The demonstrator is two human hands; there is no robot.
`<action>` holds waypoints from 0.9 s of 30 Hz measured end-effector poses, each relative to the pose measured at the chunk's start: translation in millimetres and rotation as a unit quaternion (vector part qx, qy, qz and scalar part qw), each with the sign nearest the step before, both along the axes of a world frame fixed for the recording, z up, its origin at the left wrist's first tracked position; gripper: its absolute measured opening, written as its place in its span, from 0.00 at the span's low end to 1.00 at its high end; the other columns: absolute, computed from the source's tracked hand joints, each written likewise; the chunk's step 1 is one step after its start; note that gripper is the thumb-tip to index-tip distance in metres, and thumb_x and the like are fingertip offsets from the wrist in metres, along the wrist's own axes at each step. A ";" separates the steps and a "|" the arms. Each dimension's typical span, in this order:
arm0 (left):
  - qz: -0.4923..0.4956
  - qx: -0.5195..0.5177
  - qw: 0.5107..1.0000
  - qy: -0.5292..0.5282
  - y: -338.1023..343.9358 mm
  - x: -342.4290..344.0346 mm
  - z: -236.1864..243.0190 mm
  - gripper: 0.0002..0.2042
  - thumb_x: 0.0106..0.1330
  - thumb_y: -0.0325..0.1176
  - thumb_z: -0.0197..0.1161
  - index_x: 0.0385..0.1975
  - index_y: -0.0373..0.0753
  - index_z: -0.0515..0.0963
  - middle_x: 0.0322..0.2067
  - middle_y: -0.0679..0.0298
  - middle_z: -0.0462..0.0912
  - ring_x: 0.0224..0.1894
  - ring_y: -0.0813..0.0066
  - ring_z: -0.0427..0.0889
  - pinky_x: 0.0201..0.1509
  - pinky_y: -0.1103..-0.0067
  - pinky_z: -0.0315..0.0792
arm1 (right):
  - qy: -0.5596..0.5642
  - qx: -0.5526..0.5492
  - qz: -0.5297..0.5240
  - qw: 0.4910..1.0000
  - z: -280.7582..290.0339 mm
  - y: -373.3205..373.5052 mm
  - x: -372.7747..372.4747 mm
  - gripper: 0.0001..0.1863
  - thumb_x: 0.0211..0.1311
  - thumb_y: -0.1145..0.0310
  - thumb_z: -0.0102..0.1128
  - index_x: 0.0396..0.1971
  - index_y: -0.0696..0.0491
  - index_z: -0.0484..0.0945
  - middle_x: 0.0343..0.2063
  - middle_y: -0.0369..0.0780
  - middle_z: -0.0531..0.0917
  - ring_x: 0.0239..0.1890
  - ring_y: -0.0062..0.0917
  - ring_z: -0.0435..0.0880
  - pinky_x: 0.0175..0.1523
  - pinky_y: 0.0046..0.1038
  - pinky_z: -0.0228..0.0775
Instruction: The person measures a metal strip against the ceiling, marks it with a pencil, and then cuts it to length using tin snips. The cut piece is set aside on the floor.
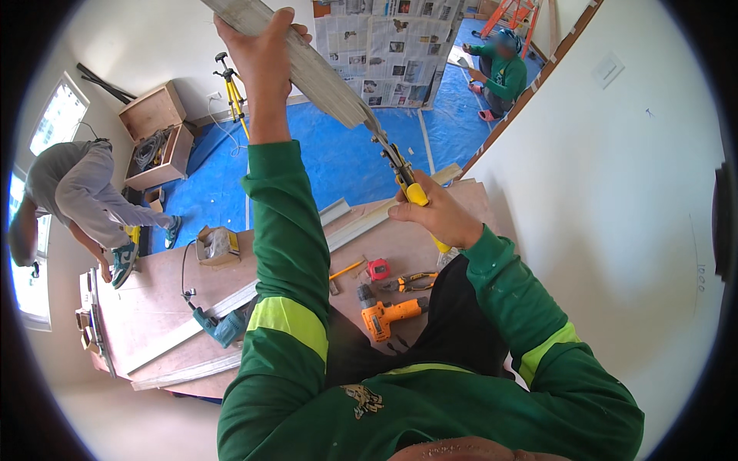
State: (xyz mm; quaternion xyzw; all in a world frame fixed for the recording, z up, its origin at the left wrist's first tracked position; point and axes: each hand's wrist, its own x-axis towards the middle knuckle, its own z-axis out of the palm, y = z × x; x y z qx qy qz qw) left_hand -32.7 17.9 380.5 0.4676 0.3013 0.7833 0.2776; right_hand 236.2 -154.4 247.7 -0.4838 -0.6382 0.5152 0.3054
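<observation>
My left hand (261, 58) is raised at the upper left, fingers wrapped round a long grey metal channel (327, 83). The channel slants down to the right, its near end at the jaws of yellow-handled metal snips (400, 167). My right hand (446, 217) grips the snips by their handles. Whether the blades bite into the metal is hard to tell. Below, on a brown board table (201, 286), lie an orange cordless drill (384, 313), pliers (413, 282), a red tape measure (377, 269) and a yellow-handled tool (347, 270). More metal channel (365, 225) lies behind them.
A teal power tool (223, 326) and an open carton (217, 247) rest at left on the table. One person (92, 180) bends there; another (503, 77) crouches far right. A wooden toolbox (175, 157) and yellow tripod (233, 96) stand on blue sheeting (323, 157). A white wall (592, 192) borders the right.
</observation>
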 end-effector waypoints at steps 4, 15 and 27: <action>0.005 -0.014 1.000 0.015 -5.2 5.3 2.1 0.39 0.64 0.22 0.72 0.70 0.35 0.52 0.40 0.49 0.81 0.31 0.61 0.90 0.30 0.67 0.88 | 0.017 -0.010 -0.007 1.000 2.4 -2.6 0.0 0.25 0.67 0.58 0.78 0.46 0.56 0.71 0.38 0.39 0.78 0.41 0.24 0.77 0.50 0.30 0.74; -0.010 -0.006 1.000 0.016 2.5 2.5 1.2 0.35 0.65 0.23 0.72 0.66 0.34 0.56 0.39 0.51 0.81 0.29 0.61 0.89 0.28 0.68 0.87 | -0.001 -0.034 0.010 0.999 8.8 0.6 5.6 0.25 0.68 0.60 0.76 0.54 0.55 0.72 0.45 0.37 0.77 0.49 0.23 0.78 0.57 0.29 0.75; -0.043 0.027 0.999 -0.004 6.7 4.9 -2.7 0.35 0.65 0.24 0.73 0.66 0.34 0.56 0.38 0.51 0.81 0.29 0.61 0.89 0.28 0.68 0.87 | 0.018 0.000 -0.003 1.000 3.9 2.0 3.2 0.26 0.67 0.55 0.77 0.46 0.57 0.71 0.37 0.39 0.78 0.40 0.24 0.77 0.48 0.31 0.73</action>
